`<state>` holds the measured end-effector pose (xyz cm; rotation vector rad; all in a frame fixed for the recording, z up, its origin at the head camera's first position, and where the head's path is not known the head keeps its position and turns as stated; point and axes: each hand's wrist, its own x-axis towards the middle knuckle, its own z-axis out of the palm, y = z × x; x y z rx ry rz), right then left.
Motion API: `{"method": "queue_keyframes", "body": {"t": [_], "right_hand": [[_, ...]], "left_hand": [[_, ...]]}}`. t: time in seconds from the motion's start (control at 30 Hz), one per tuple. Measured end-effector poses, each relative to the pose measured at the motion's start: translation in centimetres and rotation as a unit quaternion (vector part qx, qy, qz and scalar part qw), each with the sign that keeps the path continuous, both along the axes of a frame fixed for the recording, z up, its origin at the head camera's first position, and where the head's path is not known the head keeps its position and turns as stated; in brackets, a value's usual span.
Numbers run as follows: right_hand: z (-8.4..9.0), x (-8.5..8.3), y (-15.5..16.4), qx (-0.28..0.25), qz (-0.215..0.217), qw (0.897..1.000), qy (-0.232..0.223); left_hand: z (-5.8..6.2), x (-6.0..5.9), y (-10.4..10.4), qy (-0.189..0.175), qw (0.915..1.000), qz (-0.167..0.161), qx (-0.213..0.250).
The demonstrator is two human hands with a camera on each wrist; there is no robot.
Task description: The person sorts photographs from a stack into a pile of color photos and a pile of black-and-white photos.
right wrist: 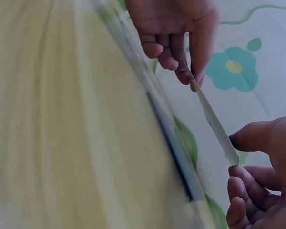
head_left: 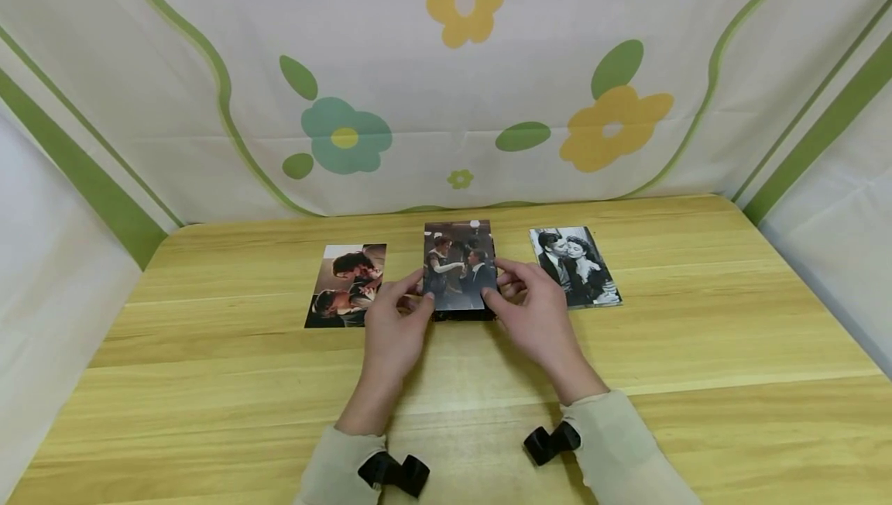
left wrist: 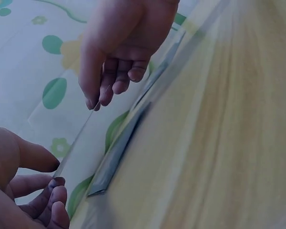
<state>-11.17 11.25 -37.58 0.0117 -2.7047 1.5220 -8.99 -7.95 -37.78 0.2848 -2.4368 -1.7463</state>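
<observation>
Centre of the head view: middle photo (head_left: 460, 265) lifted off the table (head_left: 697, 334), held by its lower side edges between both hands. Left hand (head_left: 392, 327) pinching the lower left edge, thumb on top, grip closed on the print. Right hand (head_left: 536, 315) doing the same on the lower right edge, fingers curled beneath. Seen edge-on from the wrist views, as a thin sliver (right wrist: 212, 114) stretched between the two hands, clear of the wood below. Directly underneath, a dark stack of prints (head_left: 463, 315) lying flat, just its near edge peeking out. Left of centre, another photo (head_left: 346, 286) flat on the table, near the left hand's knuckles. Right of centre, a black-and-white photo (head_left: 574, 266) lying flat, slightly angled. Behind it all, filling the upper frame, a flowered cloth (head_left: 446, 79).
</observation>
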Motion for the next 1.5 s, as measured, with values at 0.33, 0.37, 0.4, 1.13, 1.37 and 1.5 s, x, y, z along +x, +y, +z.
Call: {"method": "queue_keyframes", "body": {"t": [0.33, 0.37, 0.4, 1.13, 1.37, 1.5], "right_hand": [[1.2, 0.2, 0.0, -0.008, 0.0, 1.0, 0.007], [1.3, 0.3, 0.0, -0.008, 0.0, 1.0, 0.008], [1.3, 0.3, 0.0, -0.008, 0.0, 1.0, 0.008], [1.6, 0.5, -0.2, -0.023, 0.002, 1.0, 0.005], [1.5, 0.4, -1.1, -0.043, 0.011, 0.999, -0.008], [1.4, 0.2, -2.5, -0.058, 0.018, 0.998, -0.015]], "left_hand": [[1.6, 0.3, -0.4, -0.009, 0.9986, 0.007, 0.052], [1.6, 0.3, -0.4, -0.009, 0.9985, 0.006, 0.053], [1.7, 0.3, -0.4, -0.008, 0.9985, 0.005, 0.053], [1.7, 0.3, -0.7, -0.016, 0.9979, 0.007, 0.062], [1.6, 0.1, -1.5, -0.012, 0.9981, 0.023, 0.057], [1.7, 0.1, -2.4, -0.013, 0.998, 0.041, 0.048]]}}
